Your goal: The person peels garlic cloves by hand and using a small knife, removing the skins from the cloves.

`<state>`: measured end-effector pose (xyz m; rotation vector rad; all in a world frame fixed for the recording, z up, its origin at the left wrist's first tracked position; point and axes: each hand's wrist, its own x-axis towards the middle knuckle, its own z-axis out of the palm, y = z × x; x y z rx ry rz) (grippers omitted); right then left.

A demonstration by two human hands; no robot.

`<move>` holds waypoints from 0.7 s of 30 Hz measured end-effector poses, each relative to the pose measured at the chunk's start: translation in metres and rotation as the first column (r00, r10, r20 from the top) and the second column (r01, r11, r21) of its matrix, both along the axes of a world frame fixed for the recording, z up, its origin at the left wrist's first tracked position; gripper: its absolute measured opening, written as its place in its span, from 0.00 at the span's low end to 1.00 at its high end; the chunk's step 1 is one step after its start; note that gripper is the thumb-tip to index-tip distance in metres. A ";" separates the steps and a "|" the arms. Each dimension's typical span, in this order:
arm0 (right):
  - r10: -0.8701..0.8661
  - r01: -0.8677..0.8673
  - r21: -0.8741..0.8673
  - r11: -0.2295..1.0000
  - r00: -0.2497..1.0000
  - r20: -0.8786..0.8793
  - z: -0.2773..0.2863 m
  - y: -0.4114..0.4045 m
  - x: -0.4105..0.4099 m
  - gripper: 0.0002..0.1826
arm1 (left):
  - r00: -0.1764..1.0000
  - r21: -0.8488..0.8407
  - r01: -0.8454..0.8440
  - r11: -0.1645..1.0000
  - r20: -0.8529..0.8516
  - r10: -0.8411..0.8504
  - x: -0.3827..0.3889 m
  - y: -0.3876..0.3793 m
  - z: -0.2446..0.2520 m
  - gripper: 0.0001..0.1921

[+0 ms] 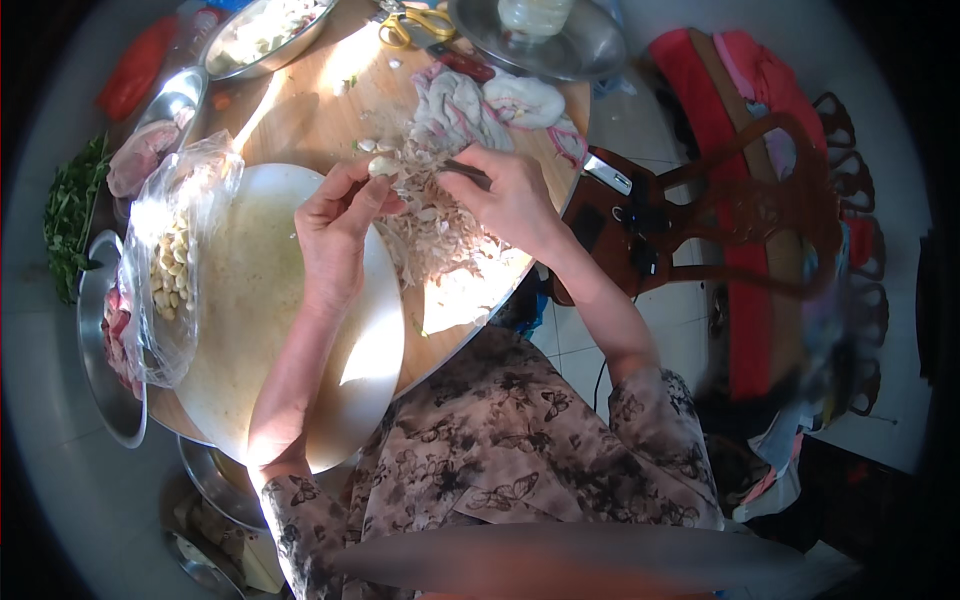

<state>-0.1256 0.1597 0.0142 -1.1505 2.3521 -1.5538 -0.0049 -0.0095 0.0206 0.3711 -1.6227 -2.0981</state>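
Between the thumb and fingers of my left hand (pixel 334 232) is a pale garlic clove (pixel 382 166). My right hand (pixel 514 191) grips a dark, narrow tool (pixel 469 172), perhaps a small knife, pointing toward the clove; its tip is hard to make out. Under both hands spreads a heap of papery garlic skins (pixel 439 225) on the round wooden table. A few unpeeled-looking cloves (pixel 367 145) lie just beyond the left fingertips. My left forearm crosses over a round white cutting board (pixel 247 315). A clear plastic bag (pixel 171 270) of peeled cloves rests at the board's left edge.
Crumpled cloths (pixel 461 109) lie beyond the skins, near a red-handled tool (pixel 465 63) and yellow-handled scissors (pixel 414 28). Metal bowls (pixel 217 64) and a basin (pixel 540 49) stand at the far side. Raw meat (pixel 118 330) and leafy greens (pixel 71 217) are left. A wooden chair (pixel 742 210) stands right.
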 end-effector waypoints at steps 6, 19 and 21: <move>0.122 -0.114 -0.083 0.990 0.988 0.092 0.010 0.001 0.004 0.14 | 0.994 0.162 0.110 0.981 -0.018 -0.109 0.000 -0.006 0.002 0.10; 0.133 -0.148 -0.194 0.970 0.987 -0.089 0.011 -0.008 0.009 0.09 | 0.980 0.168 0.173 0.970 0.072 -0.187 0.001 -0.003 0.000 0.10; 0.129 -0.153 -0.184 0.971 0.982 -0.135 0.013 -0.008 0.006 0.08 | 0.981 0.116 0.168 0.979 0.079 -0.177 0.001 -0.005 0.007 0.10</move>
